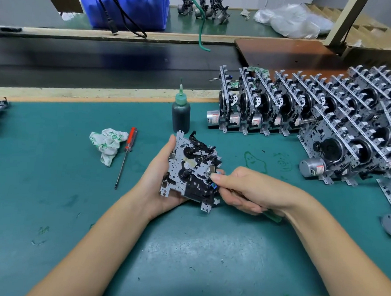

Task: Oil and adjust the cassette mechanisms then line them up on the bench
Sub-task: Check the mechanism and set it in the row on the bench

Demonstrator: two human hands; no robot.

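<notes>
The left hand (160, 180) cupped a cassette mechanism (192, 170) from beneath, thumb up along its left edge, holding it tilted above the green mat (51, 197). The right hand (244, 191) was curled round a green-handled tool (273, 216), its fingertips pinched at the mechanism's right edge beside a small blue part. The mechanism was a perforated grey metal plate with mounting tabs at its corners, two black hubs one above the other, a pale disc between them, and black plastic levers along the top and bottom.

Just behind it stood a dark oil bottle (180, 117) with a green needle cap. To the left lay a red-handled screwdriver (126, 154), and touching it a crumpled white rag (107, 144). On the right, a row of finished mechanisms (271, 108) stood on edge, each with a silver motor low down, and further right more leaned together in a stack (360, 138).
</notes>
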